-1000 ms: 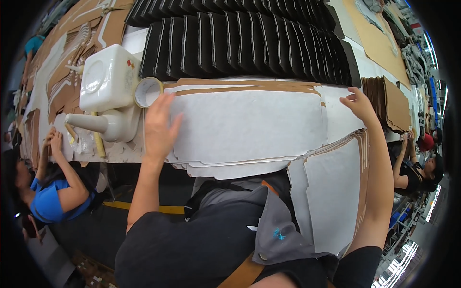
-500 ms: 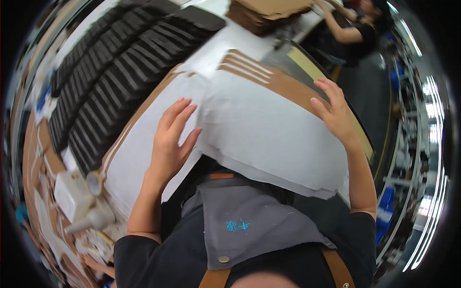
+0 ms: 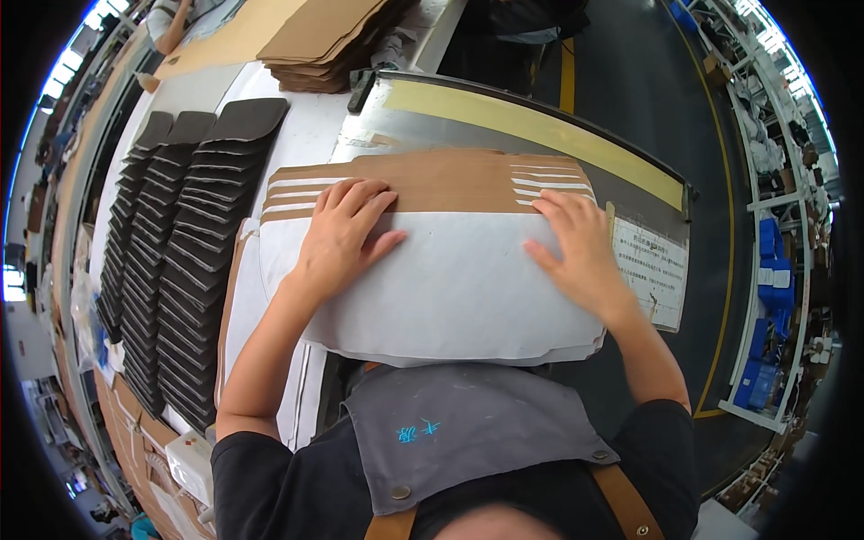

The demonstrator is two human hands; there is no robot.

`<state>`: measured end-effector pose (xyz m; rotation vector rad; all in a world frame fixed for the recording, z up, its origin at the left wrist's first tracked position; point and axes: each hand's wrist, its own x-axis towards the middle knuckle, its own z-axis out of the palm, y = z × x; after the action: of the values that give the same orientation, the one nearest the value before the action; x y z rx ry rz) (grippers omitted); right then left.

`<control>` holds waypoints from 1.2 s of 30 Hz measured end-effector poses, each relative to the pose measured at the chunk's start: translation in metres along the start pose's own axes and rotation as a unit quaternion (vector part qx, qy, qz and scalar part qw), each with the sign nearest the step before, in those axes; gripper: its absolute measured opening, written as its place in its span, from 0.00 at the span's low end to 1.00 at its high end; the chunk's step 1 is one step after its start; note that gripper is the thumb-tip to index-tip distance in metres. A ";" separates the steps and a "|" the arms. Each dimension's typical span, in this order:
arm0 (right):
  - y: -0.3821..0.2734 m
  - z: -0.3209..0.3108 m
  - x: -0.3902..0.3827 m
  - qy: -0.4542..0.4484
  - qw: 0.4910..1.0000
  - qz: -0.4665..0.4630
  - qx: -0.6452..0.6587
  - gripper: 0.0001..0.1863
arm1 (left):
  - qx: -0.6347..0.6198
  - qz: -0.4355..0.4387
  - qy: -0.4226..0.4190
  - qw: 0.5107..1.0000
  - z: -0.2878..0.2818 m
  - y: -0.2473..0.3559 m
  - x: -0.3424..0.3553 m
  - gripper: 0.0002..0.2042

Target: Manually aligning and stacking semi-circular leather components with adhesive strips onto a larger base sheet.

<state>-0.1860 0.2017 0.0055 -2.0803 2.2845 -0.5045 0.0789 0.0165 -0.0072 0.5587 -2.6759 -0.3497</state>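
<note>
Head view: left hand (image 3: 346,236) and right hand (image 3: 576,250) both unclenched, fingers parted, thumbs apart, resting on the brown far margin of a white-faced sheet stack (image 3: 450,279), which overlaps the metal plate's (image 3: 362,128) near edge.

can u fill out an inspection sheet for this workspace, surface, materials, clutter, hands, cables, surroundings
surface: white tabletop with a grey metal plate beside it, bearing a yellow strip
job's things: layered sheets, white on top, brown along the far edge, with white stripes at both ends
clutter: overlapping rows of black pieces at left; brown sheet stack beyond; white container at lower left
hands: left hand open on the sheets; right hand open, fingers at the right-end stripes
cables: nothing seen
surroundings: shelving with blue bins at right; yellow floor marking
</note>
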 end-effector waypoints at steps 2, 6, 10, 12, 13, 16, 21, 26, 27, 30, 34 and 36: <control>0.017 -0.004 -0.002 -0.007 1.000 0.003 0.019 0.24 | 0.002 -0.001 -0.011 1.000 -0.004 0.000 0.001 0.20; 0.071 0.023 -0.027 0.065 0.957 0.179 0.218 0.26 | -0.004 -0.007 -0.023 1.000 -0.006 0.001 0.004 0.22; 0.030 0.022 -0.027 0.070 0.855 0.249 0.449 0.33 | 0.011 -0.010 -0.001 1.000 -0.014 -0.004 0.002 0.23; 0.023 0.025 -0.029 0.084 0.846 0.250 0.463 0.35 | 0.009 -0.004 -0.007 1.000 -0.017 -0.012 0.000 0.23; 0.022 0.032 -0.034 0.096 0.853 0.258 0.443 0.35 | 0.008 0.001 -0.012 1.000 -0.018 -0.015 -0.001 0.23; 0.016 0.030 -0.031 0.130 0.911 0.224 0.321 0.35 | -0.023 -0.002 -0.019 1.000 -0.019 -0.017 0.001 0.21; 0.000 -0.002 0.008 0.080 0.982 0.094 0.144 0.33 | -0.078 -0.036 -0.091 0.992 -0.029 -0.022 0.017 0.16; -0.014 0.000 0.036 0.007 0.978 -0.032 0.205 0.15 | -0.229 -0.065 -0.100 0.966 -0.042 -0.020 0.029 0.11; -0.014 -0.001 0.038 0.009 0.979 -0.027 0.203 0.15 | -0.231 -0.060 -0.103 0.966 -0.047 -0.016 0.031 0.11; -0.019 -0.014 0.042 -0.048 0.965 -0.007 0.257 0.07 | -0.226 -0.071 -0.119 0.964 -0.060 -0.018 0.035 0.10; -0.015 -0.052 0.040 0.013 0.961 0.001 0.277 0.05 | -0.235 -0.110 -0.151 0.954 -0.087 -0.023 0.056 0.06; 0.007 -0.078 0.042 0.035 0.970 0.091 0.225 0.06 | -0.189 -0.077 -0.126 0.971 -0.089 -0.005 0.091 0.04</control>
<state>-0.2147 0.1791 0.0864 -1.6466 2.1095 -0.9880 0.0407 -0.0411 0.0994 0.6360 -2.7004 -1.0103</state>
